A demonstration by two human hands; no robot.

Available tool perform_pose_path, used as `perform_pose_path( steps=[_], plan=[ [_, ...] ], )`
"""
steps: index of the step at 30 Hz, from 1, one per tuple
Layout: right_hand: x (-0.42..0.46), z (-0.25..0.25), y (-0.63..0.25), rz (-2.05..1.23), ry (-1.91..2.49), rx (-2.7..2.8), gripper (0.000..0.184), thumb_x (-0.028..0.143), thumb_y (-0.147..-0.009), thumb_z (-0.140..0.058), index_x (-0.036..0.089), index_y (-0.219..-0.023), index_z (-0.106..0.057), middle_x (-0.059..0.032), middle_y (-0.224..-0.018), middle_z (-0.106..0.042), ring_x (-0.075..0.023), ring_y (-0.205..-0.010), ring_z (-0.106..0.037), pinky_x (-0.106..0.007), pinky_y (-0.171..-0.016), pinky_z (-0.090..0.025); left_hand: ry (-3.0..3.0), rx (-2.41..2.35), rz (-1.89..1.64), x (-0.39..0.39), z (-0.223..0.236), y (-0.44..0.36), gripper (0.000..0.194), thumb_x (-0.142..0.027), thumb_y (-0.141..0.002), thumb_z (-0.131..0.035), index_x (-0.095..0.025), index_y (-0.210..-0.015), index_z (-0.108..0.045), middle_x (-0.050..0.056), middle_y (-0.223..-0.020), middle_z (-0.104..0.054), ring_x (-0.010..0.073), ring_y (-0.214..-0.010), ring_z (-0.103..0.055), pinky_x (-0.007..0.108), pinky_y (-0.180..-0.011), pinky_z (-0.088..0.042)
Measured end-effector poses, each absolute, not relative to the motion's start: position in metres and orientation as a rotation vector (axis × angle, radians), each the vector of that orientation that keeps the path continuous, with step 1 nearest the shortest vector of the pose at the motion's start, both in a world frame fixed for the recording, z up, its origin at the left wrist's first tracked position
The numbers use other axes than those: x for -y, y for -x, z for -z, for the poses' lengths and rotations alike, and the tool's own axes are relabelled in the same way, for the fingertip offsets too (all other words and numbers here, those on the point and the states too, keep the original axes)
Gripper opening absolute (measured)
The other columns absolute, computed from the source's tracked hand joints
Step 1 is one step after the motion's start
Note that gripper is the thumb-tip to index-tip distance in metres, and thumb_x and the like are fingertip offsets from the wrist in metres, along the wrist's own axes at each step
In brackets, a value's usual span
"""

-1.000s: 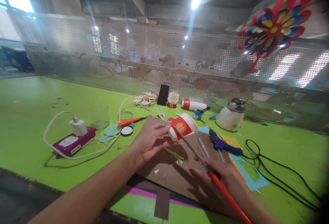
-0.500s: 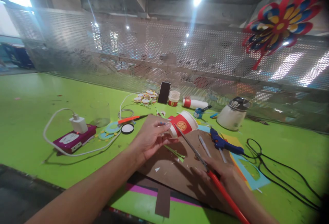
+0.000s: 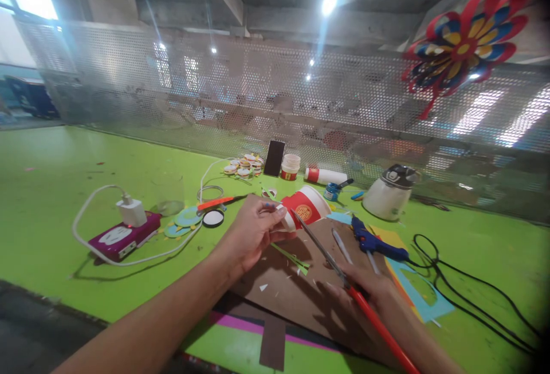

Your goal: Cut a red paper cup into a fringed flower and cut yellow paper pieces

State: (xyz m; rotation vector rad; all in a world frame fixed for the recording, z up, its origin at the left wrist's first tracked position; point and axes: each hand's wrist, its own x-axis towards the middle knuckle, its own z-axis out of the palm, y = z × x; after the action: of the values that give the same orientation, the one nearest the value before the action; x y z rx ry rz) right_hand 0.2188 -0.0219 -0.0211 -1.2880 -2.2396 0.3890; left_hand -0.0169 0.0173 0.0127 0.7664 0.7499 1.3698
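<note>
My left hand (image 3: 253, 228) pinches the base end of a red and white paper cup (image 3: 310, 207), which is tilted sideways with its wide rim toward the upper right. A round gold emblem marks the cup's red band. In my right hand (image 3: 369, 288) is a pair of red-handled scissors (image 3: 323, 251), its fingers wrapped round the handles. The scissor tips touch or overlap the cup's side near the emblem; whether they cut into it I cannot tell. Beneath both hands lies a brown board (image 3: 275, 276) with green paper strips (image 3: 294, 258) and white scraps on it.
A blue glue gun (image 3: 376, 239) with a black cord lies right, beside a pen (image 3: 341, 245) and coloured paper (image 3: 423, 288). Behind stand a phone (image 3: 274, 158), cups (image 3: 291, 166), a paint jar (image 3: 332, 191) and a kettle (image 3: 389, 193). A purple power strip (image 3: 129, 236) sits left.
My left fingers have shifted slightly on the cup's base end, with the thumb a little further over it. The cup and scissors stay almost where they were; the view bobs slightly.
</note>
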Motion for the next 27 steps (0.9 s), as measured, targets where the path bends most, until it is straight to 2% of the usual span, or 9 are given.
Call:
perform_pose_path(
  steps=[3, 7, 12, 14, 21, 27],
  plan=[
    [0.022, 0.027, -0.221, -0.369, 1.316, 2.231, 0.037, 0.043, -0.090, -0.052, 0.022, -0.110, -0.076, -0.0072, -0.097, -0.079, -0.0272, -0.081, -0.075, -0.030, -0.064, -0.058, -0.743, -0.730, -1.336, -0.018, -0.011, 0.017, 0.010, -0.007, -0.088, -0.058, -0.012, -0.088, -0.050, 0.011, -0.088, -0.070, 0.0182, -0.072, -0.071, 0.038, -0.069, -0.063],
    [0.020, 0.033, -0.225, -0.343, 1.324, 2.243, 0.038, 0.043, -0.090, -0.053, 0.021, -0.109, -0.076, -0.0086, -0.101, -0.079, -0.0276, -0.084, -0.075, -0.029, -0.062, -0.057, -0.728, -0.729, -1.322, -0.019, -0.009, 0.016, 0.012, -0.006, -0.088, -0.058, -0.012, -0.087, -0.048, 0.011, -0.088, -0.070, 0.0182, -0.072, -0.071, 0.039, -0.070, -0.063],
    [0.022, 0.033, -0.224, -0.311, 1.350, 2.257, 0.039, 0.045, -0.091, -0.052, 0.020, -0.108, -0.076, -0.0066, -0.084, -0.078, -0.0239, -0.068, -0.072, -0.029, -0.058, -0.054, -0.726, -0.735, -1.321, -0.019, -0.009, 0.016, 0.012, -0.007, -0.088, -0.059, -0.012, -0.087, -0.049, 0.011, -0.092, -0.070, 0.0183, -0.074, -0.071, 0.038, -0.070, -0.063],
    [0.023, 0.030, -0.223, -0.308, 1.357, 2.263, 0.040, 0.045, -0.091, -0.051, 0.019, -0.109, -0.076, -0.0061, -0.081, -0.078, -0.0240, -0.068, -0.071, -0.029, -0.058, -0.053, -0.735, -0.739, -1.318, -0.019, -0.009, 0.016, 0.012, -0.007, -0.087, -0.059, -0.013, -0.087, -0.049, 0.012, -0.092, -0.070, 0.0189, -0.074, -0.071, 0.039, -0.070, -0.063],
    [0.025, 0.016, -0.216, -0.366, 1.343, 2.265, 0.039, 0.040, -0.090, -0.049, 0.018, -0.108, -0.076, -0.0104, -0.100, -0.078, -0.0283, -0.085, -0.073, -0.035, -0.071, -0.057, -0.764, -0.749, -1.352, -0.019, -0.012, 0.018, 0.014, -0.007, -0.087, -0.060, -0.014, -0.087, -0.048, 0.011, -0.091, -0.070, 0.0191, -0.074, -0.072, 0.038, -0.069, -0.063],
    [0.025, 0.017, -0.215, -0.472, 1.345, 2.215, 0.037, 0.048, -0.088, -0.052, 0.025, -0.102, -0.078, -0.0042, -0.071, -0.076, -0.0245, -0.062, -0.070, -0.032, -0.059, -0.055, -0.807, -0.779, -1.348, -0.018, -0.012, 0.016, 0.011, -0.006, -0.086, -0.060, -0.012, -0.087, -0.051, 0.010, -0.086, -0.070, 0.0183, -0.070, -0.071, 0.037, -0.067, -0.062]
  ],
)
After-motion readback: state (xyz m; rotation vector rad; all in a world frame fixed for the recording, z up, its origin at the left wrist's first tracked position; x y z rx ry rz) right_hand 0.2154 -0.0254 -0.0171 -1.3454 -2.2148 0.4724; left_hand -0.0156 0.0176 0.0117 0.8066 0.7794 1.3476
